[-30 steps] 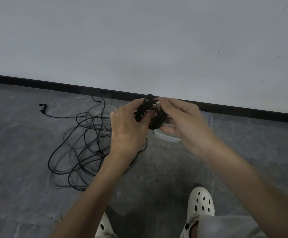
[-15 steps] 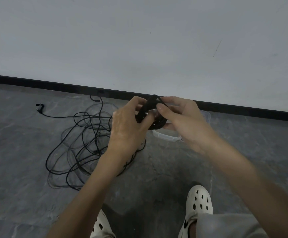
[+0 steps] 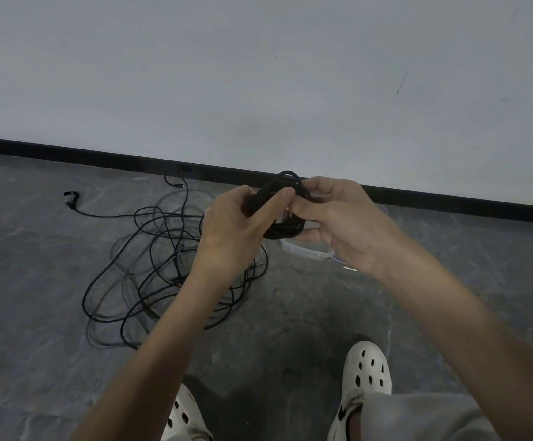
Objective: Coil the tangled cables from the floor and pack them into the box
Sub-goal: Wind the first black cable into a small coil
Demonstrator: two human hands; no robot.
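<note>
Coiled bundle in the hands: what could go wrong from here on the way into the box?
1. The coiled bundle is held only by the fingers of the left hand and right hand. No tie shows, so it may spring open if either grip loosens.
2. The box sits mostly hidden behind the hands, so a blind drop could catch its rim.
3. The floor tangle lies near the left shoe, so a step could snag loops.

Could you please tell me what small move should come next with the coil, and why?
Probably lower the black coil into the clear box just beneath it: the left hand and right hand both grip it, and it looks fully wound.
</note>
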